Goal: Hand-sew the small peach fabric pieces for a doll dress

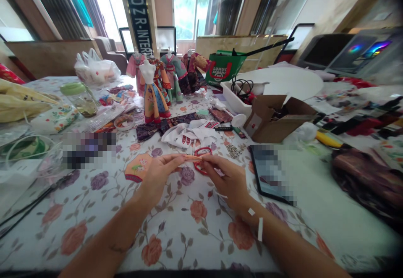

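My left hand (162, 171) is closed in a pinch on a folded edge of orange fabric (192, 158). Facing it, my right hand (228, 179) pinches the other end, so the strip is stretched between my fingertips. A wider orange piece with a flower pattern and dark red border (137, 168) shows left of my left hand; whether it joins the strip is hidden. Red-handled scissors (201, 168) lie just behind and below my right fingertips. White bits of tape (260, 229) stick to my right wrist.
A dress form in an orange and blue skirt (154, 101) stands behind, with several dressed figures. White cloth (187, 135), a tablet (269, 175), a cardboard box (277, 120) and a green-lidded jar (78, 99) surround the hands on the flowered tablecloth (176, 232).
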The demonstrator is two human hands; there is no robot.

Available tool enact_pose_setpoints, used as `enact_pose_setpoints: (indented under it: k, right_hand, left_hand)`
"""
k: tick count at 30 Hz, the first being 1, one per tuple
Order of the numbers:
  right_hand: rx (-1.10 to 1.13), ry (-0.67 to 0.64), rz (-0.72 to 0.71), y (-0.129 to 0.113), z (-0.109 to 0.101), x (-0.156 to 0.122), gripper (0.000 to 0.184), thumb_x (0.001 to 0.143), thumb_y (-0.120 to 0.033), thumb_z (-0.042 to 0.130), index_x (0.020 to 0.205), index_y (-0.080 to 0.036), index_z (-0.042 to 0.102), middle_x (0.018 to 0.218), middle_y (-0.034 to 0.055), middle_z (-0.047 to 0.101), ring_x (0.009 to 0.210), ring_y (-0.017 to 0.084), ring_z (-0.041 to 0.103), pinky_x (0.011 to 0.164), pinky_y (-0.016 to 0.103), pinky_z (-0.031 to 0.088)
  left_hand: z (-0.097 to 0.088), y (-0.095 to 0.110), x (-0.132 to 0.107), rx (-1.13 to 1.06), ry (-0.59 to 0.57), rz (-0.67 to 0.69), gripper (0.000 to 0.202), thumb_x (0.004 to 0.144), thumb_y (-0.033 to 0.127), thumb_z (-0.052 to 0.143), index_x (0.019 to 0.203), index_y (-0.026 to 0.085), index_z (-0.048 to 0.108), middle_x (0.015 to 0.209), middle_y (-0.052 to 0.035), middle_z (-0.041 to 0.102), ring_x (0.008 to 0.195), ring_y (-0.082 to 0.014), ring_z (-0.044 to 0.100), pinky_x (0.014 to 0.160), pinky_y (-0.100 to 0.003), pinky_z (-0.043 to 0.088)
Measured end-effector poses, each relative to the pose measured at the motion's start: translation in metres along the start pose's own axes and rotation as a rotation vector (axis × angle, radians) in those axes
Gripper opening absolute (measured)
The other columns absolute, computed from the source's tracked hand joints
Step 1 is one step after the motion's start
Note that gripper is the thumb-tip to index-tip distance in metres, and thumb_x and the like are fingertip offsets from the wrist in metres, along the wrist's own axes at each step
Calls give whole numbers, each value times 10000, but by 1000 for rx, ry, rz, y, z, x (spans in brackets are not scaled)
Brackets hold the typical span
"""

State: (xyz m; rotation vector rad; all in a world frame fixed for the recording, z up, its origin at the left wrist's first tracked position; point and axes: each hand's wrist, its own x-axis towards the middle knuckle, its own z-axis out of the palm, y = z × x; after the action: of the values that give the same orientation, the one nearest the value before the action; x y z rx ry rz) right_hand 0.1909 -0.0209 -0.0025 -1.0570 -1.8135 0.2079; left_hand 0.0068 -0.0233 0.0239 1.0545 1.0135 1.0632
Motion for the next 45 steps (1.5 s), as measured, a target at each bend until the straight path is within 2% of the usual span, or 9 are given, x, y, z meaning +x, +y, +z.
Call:
enact_pose_setpoints:
  k: [5,13,16,20,24,30,35,41,45]
  right_hand:
    - [0,23,-17,0,0,1,126,845,-195,569,894,-206,685,790,28,748,647,155,693,614,242,539]
    - [90,25,28,-4,-1,2,123,822,-173,593,889,-198,693,786,32,745,643,154,687,623,254,552]
    - [163,7,113,-3,0,1,118,826,-192,600,901,-193,691,794,40,739,652,160,686,621,271,558]
    - [311,-36,234,0,1,-1,126,839,-245,605,924,-197,684,817,54,728,678,179,691,635,310,575]
    - [470,-70,333,1,1,-1,125,843,-277,610,917,-201,676,765,44,715,675,185,692,644,325,584]
    - [599,-79,454,-2,0,2,134,830,-304,627,886,-193,676,774,47,718,699,179,690,658,306,582]
    - [679,-73,503,-1,0,4,156,804,-317,654,885,-185,669,750,42,716,662,162,683,621,270,567]
    - [717,-91,502,-4,-2,5,200,771,-341,682,878,-174,653,765,53,707,704,177,677,649,291,560]
    - [577,-119,392,-7,-5,7,210,783,-303,664,946,-182,612,814,49,677,718,169,642,642,295,541]
  left_hand:
    - [0,-2,1,-84,-9,-14,262,802,323,623,932,137,753,1044,-109,727,1057,-261,610,901,-337,459]
    - [0,-5,2,-162,-47,12,212,800,270,623,906,150,762,1005,-84,744,986,-218,648,865,-280,482]
    - [0,-5,2,-174,-49,23,199,795,249,620,888,148,764,982,-82,749,969,-214,650,864,-278,484]
    - [-1,-8,2,-171,20,1,171,766,254,654,852,156,766,952,-75,751,941,-206,643,832,-268,484]
    - [-2,-10,3,-142,52,5,164,745,251,671,838,155,765,945,-83,745,959,-223,626,862,-304,467]
    - [1,-9,3,-64,59,104,144,749,233,664,814,158,768,941,-78,742,913,-208,631,841,-297,461]
    - [3,-10,2,-62,16,111,178,771,257,656,867,158,769,940,-89,751,923,-224,649,873,-325,469]
    - [1,-10,3,-66,11,117,196,780,260,649,897,155,766,964,-96,747,964,-234,645,895,-328,468]
    - [2,-9,2,-59,5,129,184,777,257,656,880,156,769,932,-92,750,957,-231,643,890,-325,468]
